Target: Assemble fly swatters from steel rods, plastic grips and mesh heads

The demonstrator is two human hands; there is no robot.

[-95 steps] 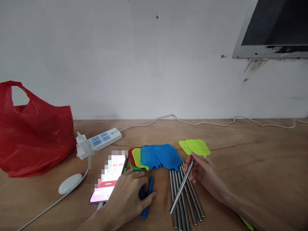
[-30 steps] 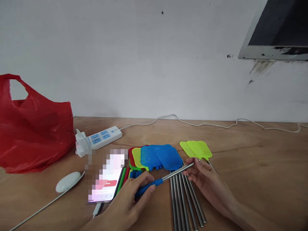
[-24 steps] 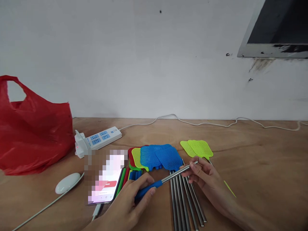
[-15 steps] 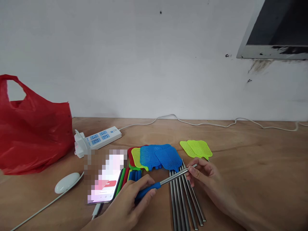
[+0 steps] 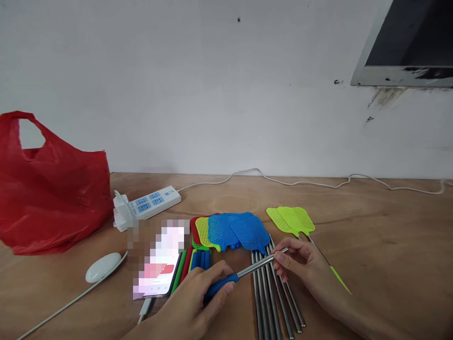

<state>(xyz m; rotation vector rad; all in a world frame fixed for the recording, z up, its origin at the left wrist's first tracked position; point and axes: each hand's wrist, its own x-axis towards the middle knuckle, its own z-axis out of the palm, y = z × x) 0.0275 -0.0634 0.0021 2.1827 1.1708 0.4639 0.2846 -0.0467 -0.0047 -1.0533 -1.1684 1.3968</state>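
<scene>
My left hand [image 5: 193, 297] is closed around a blue handle grip [image 5: 220, 286], with a metal rod [image 5: 255, 266] sticking out of it up to the right. Near its far end, the fingers of my right hand [image 5: 300, 260] pinch that rod. Beneath it several loose metal rods [image 5: 265, 295] lie side by side on the table. Blue perforated fly swatter heads [image 5: 249, 231] overlap just behind them, alongside a yellow one [image 5: 202, 231] and a red one [image 5: 193, 230]. Left of the rods, partly hidden by my left hand, are green, red and blue handle grips [image 5: 201, 259].
Two yellow-green fly swatters [image 5: 297, 220] lie behind my right hand, one handle running out past it. A lit phone [image 5: 163, 264], partly pixelated, stands at left near a white mouse-shaped object [image 5: 103, 267], a power strip [image 5: 155, 200] and a red plastic bag [image 5: 56, 198].
My right hand has dropped slightly and shifted right, uncovering a swatter's yellow-green handle. The rod's tip sits a little lower. Both hands keep their hold, and the view has shifted slightly.
</scene>
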